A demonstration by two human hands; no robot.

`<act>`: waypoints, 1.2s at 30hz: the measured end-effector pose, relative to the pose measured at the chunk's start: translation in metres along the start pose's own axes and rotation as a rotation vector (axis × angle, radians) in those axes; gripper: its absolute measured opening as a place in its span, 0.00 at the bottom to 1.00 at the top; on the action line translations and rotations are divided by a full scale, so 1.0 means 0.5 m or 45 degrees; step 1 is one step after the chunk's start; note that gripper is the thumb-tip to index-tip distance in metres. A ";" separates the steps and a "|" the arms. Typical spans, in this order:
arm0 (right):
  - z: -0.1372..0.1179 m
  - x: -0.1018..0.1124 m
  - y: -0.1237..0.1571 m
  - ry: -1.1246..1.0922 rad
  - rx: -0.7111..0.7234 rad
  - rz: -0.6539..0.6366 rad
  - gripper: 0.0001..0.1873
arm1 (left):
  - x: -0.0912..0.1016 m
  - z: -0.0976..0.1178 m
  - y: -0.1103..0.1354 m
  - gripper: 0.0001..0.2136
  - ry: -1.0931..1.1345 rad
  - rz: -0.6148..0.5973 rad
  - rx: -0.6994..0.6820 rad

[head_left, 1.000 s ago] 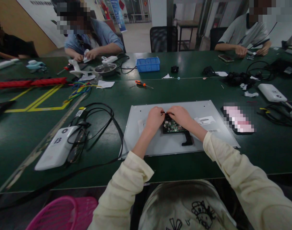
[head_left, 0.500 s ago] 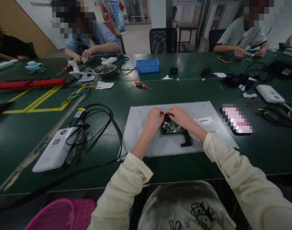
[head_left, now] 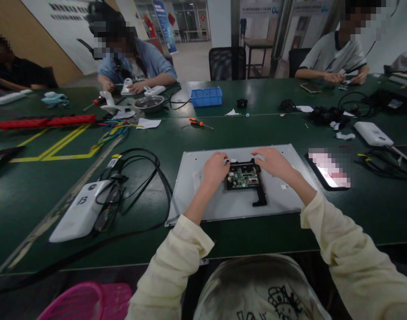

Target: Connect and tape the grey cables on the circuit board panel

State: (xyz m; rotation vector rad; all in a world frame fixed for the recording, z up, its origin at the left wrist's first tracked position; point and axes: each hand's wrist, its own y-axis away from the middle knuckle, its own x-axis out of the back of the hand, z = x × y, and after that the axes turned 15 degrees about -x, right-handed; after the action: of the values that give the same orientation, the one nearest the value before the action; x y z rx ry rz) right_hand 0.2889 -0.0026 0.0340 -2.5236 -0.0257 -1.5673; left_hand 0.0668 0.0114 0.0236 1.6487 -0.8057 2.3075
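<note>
A flat grey metal panel [head_left: 203, 209] lies on the table in front of me. On its middle rests a black plastic frame [head_left: 261, 193] around a green circuit board [head_left: 243, 179], with one arm of the frame reaching toward me. The curled fingers of my left hand [head_left: 216, 171] grip the frame's upper left corner. Beside the upper right corner, my right hand [head_left: 275, 164] hovers with thumb and fingers apart, holding nothing.
To the right lies a phone [head_left: 328, 169]; a white power bank [head_left: 79, 211] with looped black cables is on the left. Farther back are an orange screwdriver [head_left: 199, 123], a blue basket [head_left: 206, 97] and a metal bowl [head_left: 150, 103]. Several people sit around the table.
My right hand has come away from the frame's top edge and moved right, its fingers opening. The left hand stays at the upper left corner.
</note>
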 end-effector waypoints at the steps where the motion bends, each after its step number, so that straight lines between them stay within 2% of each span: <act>1: 0.017 0.007 0.009 0.024 -0.038 -0.005 0.17 | -0.001 -0.002 0.000 0.09 0.013 0.010 -0.003; 6: 0.086 0.021 0.057 0.084 -0.186 -0.092 0.18 | 0.000 -0.004 0.000 0.11 0.038 0.047 -0.090; 10: 0.103 0.022 0.078 0.061 -0.215 -0.114 0.20 | -0.002 0.001 0.000 0.12 0.047 0.006 -0.232; 16: 0.101 0.021 0.076 -0.054 -0.273 -0.221 0.16 | -0.011 0.005 -0.001 0.10 0.011 -0.062 -0.245; 26: 0.089 0.034 0.085 -0.157 -0.361 -0.160 0.10 | -0.007 0.012 -0.004 0.13 -0.177 -0.145 -0.262; 30: 0.079 0.039 0.088 -0.362 -0.422 -0.202 0.11 | -0.008 0.015 -0.002 0.13 -0.220 -0.159 -0.281; 36: 0.066 0.036 0.093 -0.788 -0.463 -0.426 0.14 | -0.010 0.017 -0.001 0.13 -0.266 -0.156 -0.296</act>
State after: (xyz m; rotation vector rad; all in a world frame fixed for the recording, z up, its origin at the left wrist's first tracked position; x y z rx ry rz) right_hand 0.3309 -0.0445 0.0296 -3.3418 -0.2754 -0.8605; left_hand 0.0757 0.0082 0.0209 1.7958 -0.9452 1.9027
